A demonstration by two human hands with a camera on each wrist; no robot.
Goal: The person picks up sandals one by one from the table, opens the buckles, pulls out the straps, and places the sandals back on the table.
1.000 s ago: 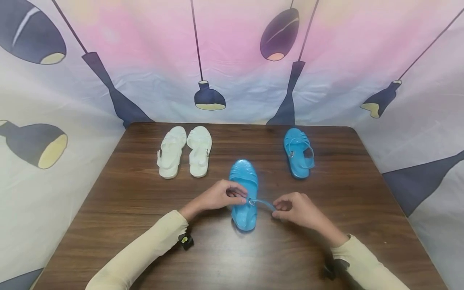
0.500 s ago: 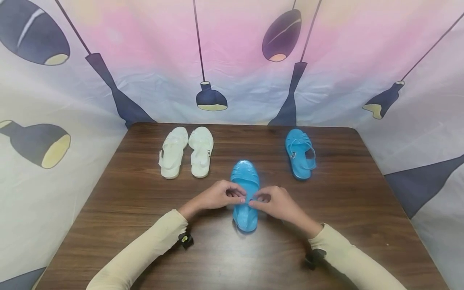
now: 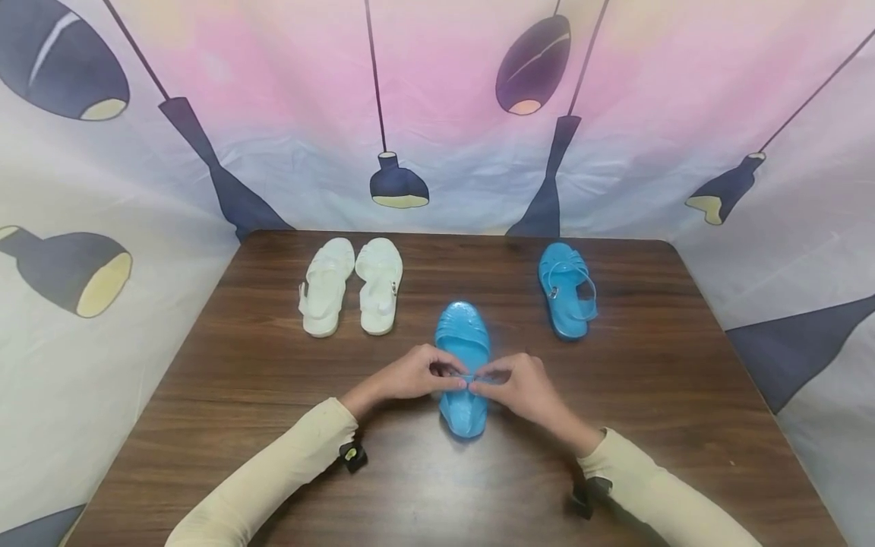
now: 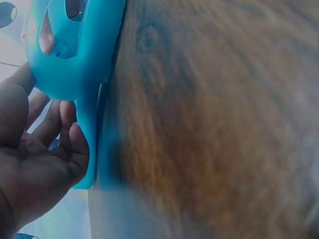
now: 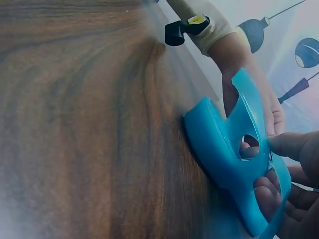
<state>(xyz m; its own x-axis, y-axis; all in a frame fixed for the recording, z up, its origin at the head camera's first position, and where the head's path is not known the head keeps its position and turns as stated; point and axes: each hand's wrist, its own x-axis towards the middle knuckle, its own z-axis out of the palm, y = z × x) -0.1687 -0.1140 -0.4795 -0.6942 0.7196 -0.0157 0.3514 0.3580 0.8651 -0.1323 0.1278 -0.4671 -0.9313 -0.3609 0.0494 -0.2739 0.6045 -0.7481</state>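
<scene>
A blue jelly sandal [image 3: 462, 325] lies on the table, toe pointing away. My left hand [image 3: 415, 372] reaches in from the left and pinches its ankle strap at the small metal buckle. From the right, my right hand [image 3: 521, 389] pinches the strap at the same spot, so both sets of fingertips almost meet over the sandal's middle. In the right wrist view the thin blue strap [image 5: 284, 186] loops outward beside my right fingers, with the buckle mostly hidden behind them. The left wrist view shows my left fingers curled against the sandal's side [image 4: 65, 79].
A second blue sandal [image 3: 563, 323] stands at the back right of the brown wooden table [image 3: 273, 266]. At the back left, a pair of white sandals [image 3: 321, 300] sits side by side. A curtain [image 3: 465, 167] printed with lamps hangs behind the table.
My right hand has moved left from beside the sandal, where it held the strap's end stretched out, to the buckle. My left hand has stayed nearly in place.
</scene>
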